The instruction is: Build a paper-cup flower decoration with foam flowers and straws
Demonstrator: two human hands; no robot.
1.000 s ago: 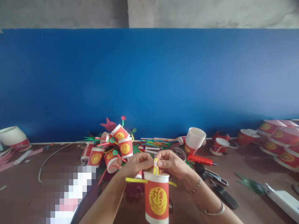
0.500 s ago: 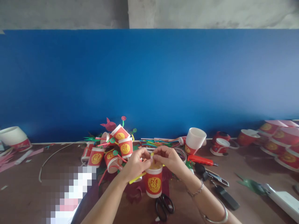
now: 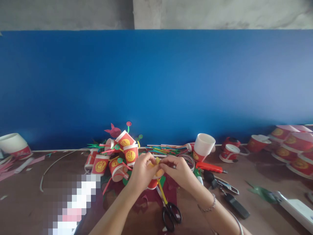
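Blue panel (image 3: 156,88) behind, brown table (image 3: 264,215) below, and my two hands at a tilted paper cup (image 3: 157,177).

The fingers of my left hand (image 3: 143,173) and right hand (image 3: 182,171) are narrowed, tips almost meeting, and appear to pinch the yellow straw ends (image 3: 157,161) at the cup's mouth; part of the grip is hidden. The cup, upright half a second ago, now tips between my hands, its wall mostly screened and its emblem out of sight. The black-handled scissors (image 3: 169,207) on the table are thereby uncovered, and a yellow straw arm (image 3: 163,192) slants down across them in view. I judge that the tilt eases access to the straw ends, whose handling looks unfinished.
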